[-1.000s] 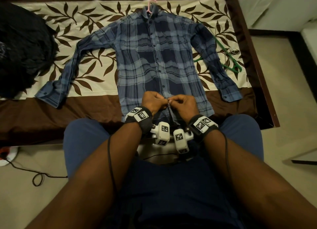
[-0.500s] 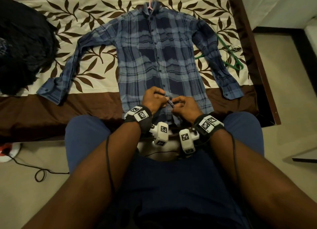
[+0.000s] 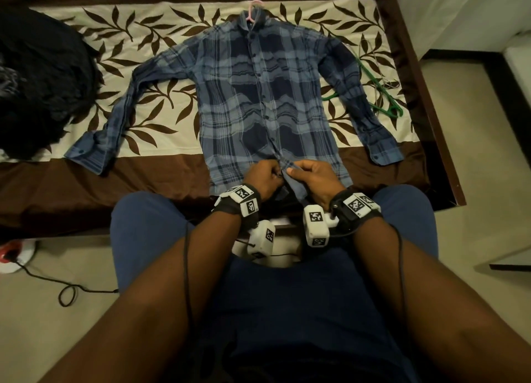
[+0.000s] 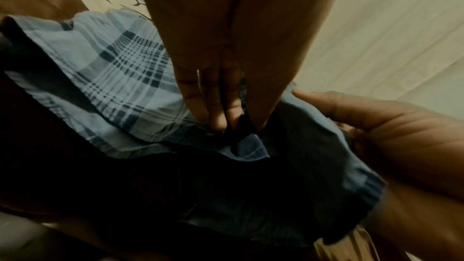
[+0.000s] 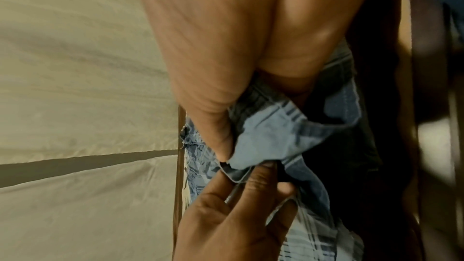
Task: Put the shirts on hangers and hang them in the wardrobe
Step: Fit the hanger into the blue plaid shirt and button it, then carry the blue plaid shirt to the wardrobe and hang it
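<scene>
A blue plaid shirt [image 3: 258,101] lies spread face up on the bed, sleeves out to both sides. A pink hanger [image 3: 254,8] shows its hook above the collar. At the shirt's lower front, near the hem, my left hand [image 3: 265,174] pinches one edge of the button placket and my right hand [image 3: 311,174] pinches the other edge, thumbs close together. In the left wrist view my left hand [image 4: 233,122] has its fingers curled into the plaid shirt [image 4: 113,78]. In the right wrist view my right hand [image 5: 226,146] pinches a fold of the plaid shirt [image 5: 266,142].
A green hanger [image 3: 379,92] lies on the bed beside the right sleeve. A heap of dark clothes [image 3: 37,81] sits at the bed's left. The bedspread [image 3: 161,107] has a leaf print and a brown border. A cable [image 3: 66,290] trails on the floor at left.
Both hands have stayed at the shirt's lower placket, working the fabric edges together. The right hand has turned a little and holds a fold higher.
</scene>
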### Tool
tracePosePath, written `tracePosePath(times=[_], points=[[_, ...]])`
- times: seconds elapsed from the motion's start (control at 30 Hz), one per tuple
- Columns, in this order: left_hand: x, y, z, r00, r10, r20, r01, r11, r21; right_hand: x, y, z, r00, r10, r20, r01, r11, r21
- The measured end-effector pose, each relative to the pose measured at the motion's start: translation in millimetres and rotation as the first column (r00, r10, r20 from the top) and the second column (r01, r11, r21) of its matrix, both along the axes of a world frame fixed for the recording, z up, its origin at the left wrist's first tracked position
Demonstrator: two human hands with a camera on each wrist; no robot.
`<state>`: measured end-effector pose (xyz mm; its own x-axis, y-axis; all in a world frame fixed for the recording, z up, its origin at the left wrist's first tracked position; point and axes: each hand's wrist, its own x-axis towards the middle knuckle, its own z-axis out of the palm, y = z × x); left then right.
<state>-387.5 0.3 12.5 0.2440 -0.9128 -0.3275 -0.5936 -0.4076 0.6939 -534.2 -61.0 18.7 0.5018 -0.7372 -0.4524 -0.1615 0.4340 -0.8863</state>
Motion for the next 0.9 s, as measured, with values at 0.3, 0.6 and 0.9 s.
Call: tracePosePath(times=[0.3,0.6,0.9], points=[[17.6,19.1,36.1,0.952,-0.296,0.077,0.272,0.934,0.231,-8.9,-4.2,15.0,0.762,0.427,-0.487,-0.617,0.707,-0.345],[48.7,7.3,25.4,0.844,-0.323,-0.427,0.498,0.768,0.403,7.9,-41.8,11.5,0.361,0.740,-0.568,-0.906,0.421,-0.027],[239.6,-106.0,1.5,0.957,0.270,0.111,-0.266,0.963,-0.044,114.1,-252.9,14.1,0.680,0.213,-0.701,-0.645,0.627,-0.436]])
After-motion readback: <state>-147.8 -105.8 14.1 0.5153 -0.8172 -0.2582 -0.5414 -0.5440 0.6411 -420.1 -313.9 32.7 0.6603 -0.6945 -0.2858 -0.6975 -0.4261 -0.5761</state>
